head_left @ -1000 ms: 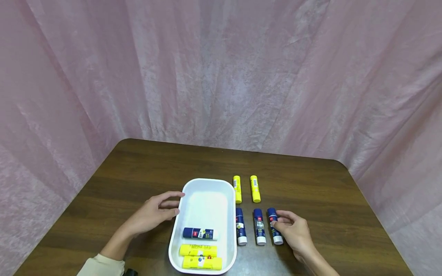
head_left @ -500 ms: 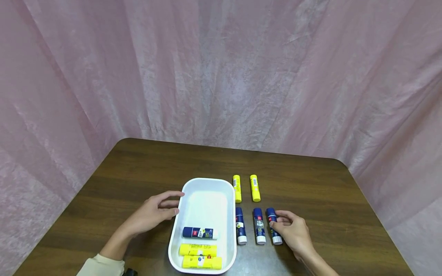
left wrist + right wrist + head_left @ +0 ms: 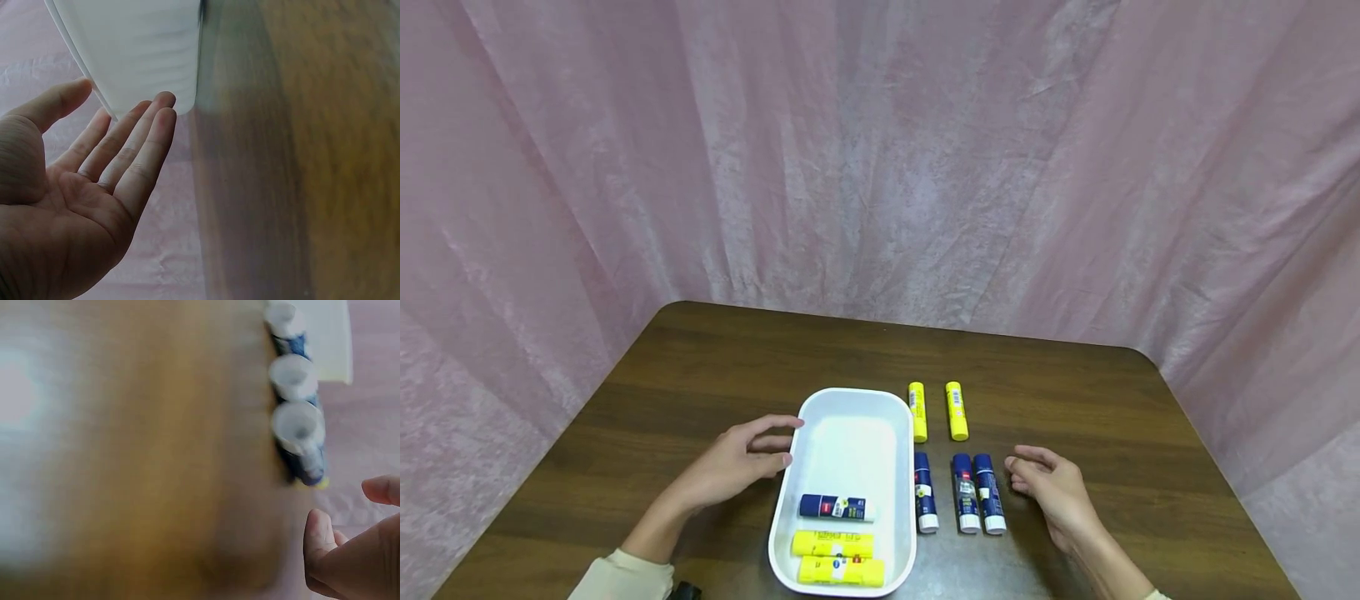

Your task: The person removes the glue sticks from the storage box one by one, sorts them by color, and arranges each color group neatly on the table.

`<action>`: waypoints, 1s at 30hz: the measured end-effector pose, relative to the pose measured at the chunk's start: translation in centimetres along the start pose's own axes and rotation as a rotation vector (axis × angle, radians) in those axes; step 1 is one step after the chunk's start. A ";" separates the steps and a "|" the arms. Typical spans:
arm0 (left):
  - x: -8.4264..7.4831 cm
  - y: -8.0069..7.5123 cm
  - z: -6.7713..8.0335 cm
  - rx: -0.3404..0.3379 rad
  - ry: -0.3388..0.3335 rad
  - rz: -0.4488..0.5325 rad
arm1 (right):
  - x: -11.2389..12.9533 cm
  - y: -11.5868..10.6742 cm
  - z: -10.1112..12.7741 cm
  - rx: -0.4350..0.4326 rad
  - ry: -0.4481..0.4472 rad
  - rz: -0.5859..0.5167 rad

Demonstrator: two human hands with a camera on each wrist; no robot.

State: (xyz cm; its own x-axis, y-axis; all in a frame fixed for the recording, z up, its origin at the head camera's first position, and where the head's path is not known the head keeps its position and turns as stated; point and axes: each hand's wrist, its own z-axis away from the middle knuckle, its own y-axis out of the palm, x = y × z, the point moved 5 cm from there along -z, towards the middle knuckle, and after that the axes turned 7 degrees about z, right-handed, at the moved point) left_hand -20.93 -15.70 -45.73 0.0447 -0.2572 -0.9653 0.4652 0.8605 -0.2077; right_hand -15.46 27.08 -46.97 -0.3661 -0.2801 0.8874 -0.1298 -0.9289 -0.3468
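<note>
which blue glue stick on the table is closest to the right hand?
The rightmost blue glue stick of the three, touching its middle neighbour, nearest the right hand.

Two yellow glue sticks (image 3: 936,411) lie side by side on the brown desk (image 3: 1075,400); a pink curtain (image 3: 880,158) hangs behind.

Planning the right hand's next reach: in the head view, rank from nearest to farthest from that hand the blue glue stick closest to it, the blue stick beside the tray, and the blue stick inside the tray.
1. Rightmost blue stick, just left of the right hand.
2. Blue stick beside the tray, along the white tray's right wall.
3. Blue stick inside the tray, lying crosswise.
</note>
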 end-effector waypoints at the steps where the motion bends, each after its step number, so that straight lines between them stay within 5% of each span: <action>1: 0.0 0.0 0.0 0.001 0.001 0.003 | 0.5 -0.2 -0.1 0.004 -0.009 -0.022; 8: 0.0 0.1 -0.1 0.000 0.012 0.004 | 5.4 0.0 -0.5 0.167 -0.121 -0.154; 17: -0.2 0.1 -0.3 0.006 0.010 -0.006 | 10.8 5.3 0.4 0.481 -0.296 -0.133; 30: 0.2 -0.2 -0.6 0.001 0.016 -0.002 | 11.4 13.8 0.3 0.717 -0.327 0.036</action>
State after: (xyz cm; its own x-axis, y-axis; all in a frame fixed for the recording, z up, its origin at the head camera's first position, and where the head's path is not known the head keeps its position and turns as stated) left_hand -21.55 -15.62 -46.01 0.0297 -0.2516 -0.9674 0.4658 0.8598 -0.2093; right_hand -21.14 10.97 -41.55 -0.0544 -0.2664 0.9623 0.5434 -0.8164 -0.1952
